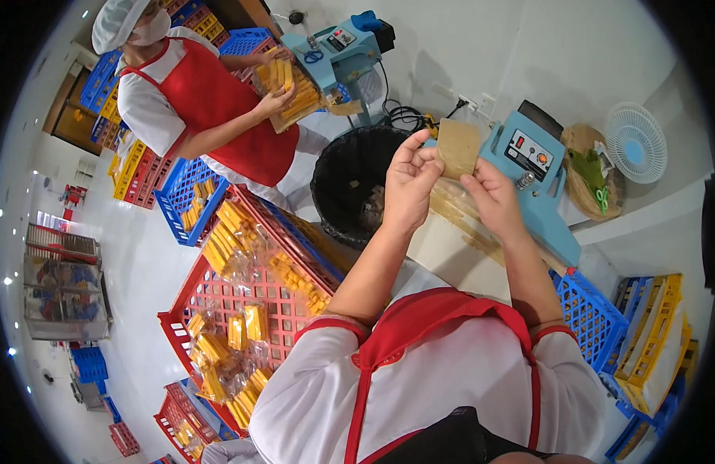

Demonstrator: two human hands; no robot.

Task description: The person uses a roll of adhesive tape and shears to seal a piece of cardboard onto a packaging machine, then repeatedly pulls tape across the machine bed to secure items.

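Between my two hands is a small tan rectangular sheet [458, 146], held upright above the work table. My left hand [412, 180] pinches its lower left edge with thumb and fingers. At the lower right corner, my right hand [492, 194] grips it the same way. Below the hands, brownish tape-like strips [470, 223] lie on the cream tabletop [450, 255]. A light-blue sealing machine [528, 156] with a lit switch stands just right of my right hand.
A black-lined bin [349, 191] stands left of my hands. A red crate [218, 293] holds bagged yellow sticks [212, 348]. A co-worker in a red apron [230, 110] handles a tray of yellow sticks [302, 95] beside another blue machine [340, 49]. Blue crates [589, 319] and a white fan [636, 142] are at right.
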